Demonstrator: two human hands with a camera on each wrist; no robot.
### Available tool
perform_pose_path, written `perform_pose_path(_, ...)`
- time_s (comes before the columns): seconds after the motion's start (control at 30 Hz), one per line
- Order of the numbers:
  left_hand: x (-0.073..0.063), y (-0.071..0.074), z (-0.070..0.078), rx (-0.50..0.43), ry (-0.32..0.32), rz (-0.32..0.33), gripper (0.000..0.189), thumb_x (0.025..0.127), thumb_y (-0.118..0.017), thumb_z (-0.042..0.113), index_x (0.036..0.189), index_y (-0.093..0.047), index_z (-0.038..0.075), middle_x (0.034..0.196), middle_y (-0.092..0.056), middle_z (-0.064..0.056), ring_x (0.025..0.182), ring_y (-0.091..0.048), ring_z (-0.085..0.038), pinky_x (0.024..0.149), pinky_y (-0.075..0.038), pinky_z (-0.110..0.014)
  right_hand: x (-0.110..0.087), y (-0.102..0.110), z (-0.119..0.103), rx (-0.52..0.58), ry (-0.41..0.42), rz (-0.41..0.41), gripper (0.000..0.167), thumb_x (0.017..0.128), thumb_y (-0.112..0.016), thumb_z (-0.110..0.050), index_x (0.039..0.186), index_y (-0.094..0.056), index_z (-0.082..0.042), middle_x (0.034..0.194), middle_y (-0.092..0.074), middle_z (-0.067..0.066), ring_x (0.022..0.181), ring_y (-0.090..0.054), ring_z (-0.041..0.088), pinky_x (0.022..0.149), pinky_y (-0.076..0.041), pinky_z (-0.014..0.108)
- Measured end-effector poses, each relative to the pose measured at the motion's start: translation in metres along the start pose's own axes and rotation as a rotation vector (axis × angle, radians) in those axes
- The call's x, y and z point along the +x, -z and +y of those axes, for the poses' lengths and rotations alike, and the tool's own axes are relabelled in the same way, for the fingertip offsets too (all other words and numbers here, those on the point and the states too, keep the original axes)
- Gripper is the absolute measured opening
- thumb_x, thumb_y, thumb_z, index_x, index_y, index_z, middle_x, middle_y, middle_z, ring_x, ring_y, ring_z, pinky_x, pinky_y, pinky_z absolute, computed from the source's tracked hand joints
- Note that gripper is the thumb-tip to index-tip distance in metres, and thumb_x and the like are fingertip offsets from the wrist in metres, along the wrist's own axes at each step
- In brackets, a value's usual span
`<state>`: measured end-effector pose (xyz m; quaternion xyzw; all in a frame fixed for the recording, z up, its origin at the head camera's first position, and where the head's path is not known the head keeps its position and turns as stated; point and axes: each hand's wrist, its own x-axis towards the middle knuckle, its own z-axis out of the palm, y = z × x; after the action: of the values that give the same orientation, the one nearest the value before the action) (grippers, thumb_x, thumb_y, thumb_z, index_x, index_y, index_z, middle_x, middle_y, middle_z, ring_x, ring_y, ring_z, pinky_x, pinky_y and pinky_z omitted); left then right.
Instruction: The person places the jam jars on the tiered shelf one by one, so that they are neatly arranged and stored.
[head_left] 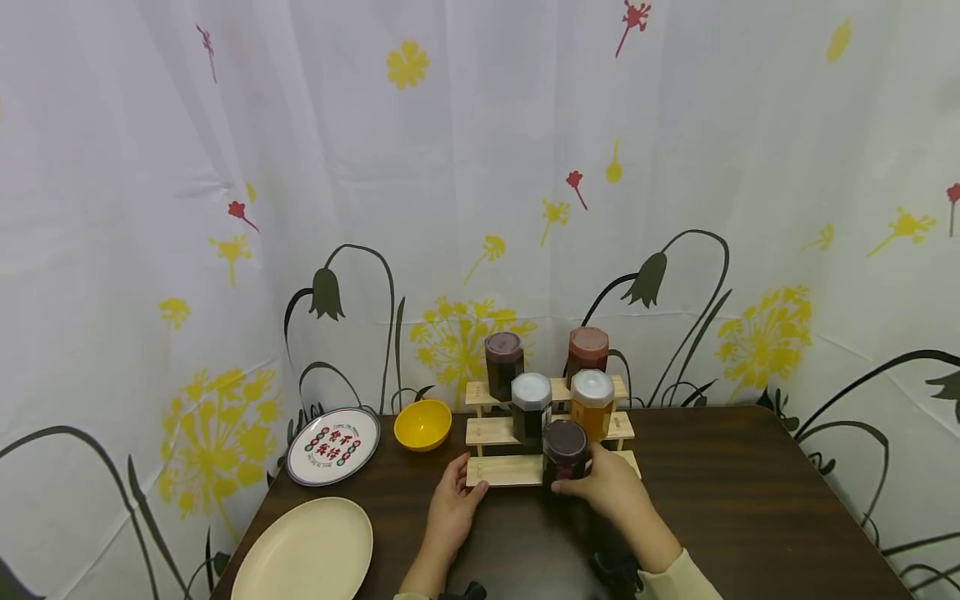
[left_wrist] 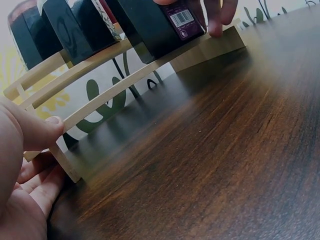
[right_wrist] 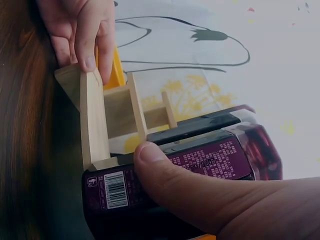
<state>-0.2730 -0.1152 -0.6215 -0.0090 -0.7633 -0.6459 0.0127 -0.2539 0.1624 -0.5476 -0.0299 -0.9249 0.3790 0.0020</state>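
Note:
A three-tier wooden rack (head_left: 504,471) stands on the table with several jars on it. My left hand (head_left: 452,506) pinches the left end of its lowest step, the thumb (left_wrist: 42,131) on top and the fingers lower down. On that same step, right of its middle, my right hand (head_left: 609,486) holds a dark jar with a purple label (right_wrist: 200,162), thumb across the label. Behind it, a white-lidded dark jar (head_left: 531,410) and an amber jar (head_left: 592,405) occupy the middle step. The top step bears a purple-lidded jar (head_left: 504,365) and a reddish-lidded jar (head_left: 587,350).
Left of the rack are a yellow bowl (head_left: 423,425), a white plate with red lettering (head_left: 332,447) and a large cream plate (head_left: 306,554). A patterned curtain (head_left: 480,167) hangs behind the dark wooden table (head_left: 750,500).

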Motion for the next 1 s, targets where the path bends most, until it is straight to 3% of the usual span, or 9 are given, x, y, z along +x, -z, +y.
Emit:
perform_pose_path(0.13, -0.002, 0.000, -0.001, -0.012, 0.001, -0.003, 0.066, 0.103, -0.075, 0.009, 0.161, -0.045, -0.002, 0.150, -0.060, -0.022, 0.133, -0.064, -0.033, 0.108, -0.056, -0.043, -0.001, 0.000, 0.001, -0.013, -0.003, 0.034, 0.075, 0.071, -0.103, -0.042, 0.124, -0.068, -0.002, 0.113, -0.079, 0.014, 0.100, -0.075, 0.029, 0.083, -0.059, 0.051)
perform_pose_path(0.27, -0.002, 0.000, -0.001, -0.010, -0.001, 0.002, 0.066, 0.103, -0.075, 0.009, 0.161, -0.045, -0.002, 0.149, -0.060, -0.022, 0.133, -0.063, -0.033, 0.110, -0.056, -0.046, -0.001, -0.001, -0.001, -0.013, -0.008, 0.078, 0.059, 0.072, -0.102, -0.042, 0.104, -0.068, -0.006, 0.093, -0.075, 0.006, 0.083, -0.067, 0.021, 0.070, -0.052, 0.041)
perform_pose_path(0.33, -0.001, 0.000, -0.001, -0.007, 0.000, 0.001, 0.066, 0.103, -0.075, 0.009, 0.160, -0.045, -0.002, 0.149, -0.060, -0.023, 0.133, -0.063, -0.034, 0.110, -0.055, -0.046, -0.001, -0.001, -0.002, -0.016, -0.003, 0.092, 0.056, 0.074, -0.101, -0.041, 0.101, -0.067, -0.007, 0.091, -0.074, 0.005, 0.081, -0.066, 0.021, 0.068, -0.051, 0.039)
perform_pose_path(0.57, 0.002, -0.001, 0.000, 0.017, 0.023, 0.006, 0.064, 0.103, -0.075, 0.010, 0.160, -0.047, 0.000, 0.149, -0.061, -0.020, 0.133, -0.064, -0.032, 0.113, -0.054, -0.049, -0.001, 0.001, -0.002, -0.038, -0.001, 0.093, 0.063, 0.076, -0.099, -0.046, 0.113, -0.069, -0.007, 0.098, -0.077, 0.007, 0.087, -0.071, 0.022, 0.072, -0.055, 0.043)
perform_pose_path(0.73, 0.003, -0.001, -0.001, 0.016, 0.018, 0.000, 0.064, 0.103, -0.075, 0.010, 0.160, -0.047, -0.001, 0.149, -0.061, -0.021, 0.133, -0.064, -0.032, 0.111, -0.056, -0.046, 0.001, 0.005, 0.001, -0.020, 0.000, 0.033, 0.058, 0.080, -0.097, -0.044, 0.114, -0.066, -0.007, 0.094, -0.073, 0.004, 0.082, -0.065, 0.020, 0.069, -0.051, 0.041)
perform_pose_path(1.0, -0.003, -0.004, 0.000, 0.028, 0.025, 0.005, 0.068, 0.103, -0.074, 0.009, 0.162, -0.043, -0.002, 0.152, -0.059, -0.025, 0.133, -0.064, -0.035, 0.110, -0.056, -0.051, -0.001, 0.022, 0.008, -0.034, -0.004, -0.093, 0.065, 0.084, -0.093, -0.049, 0.125, -0.068, -0.006, 0.103, -0.078, 0.006, 0.092, -0.072, 0.022, 0.079, -0.060, 0.048)
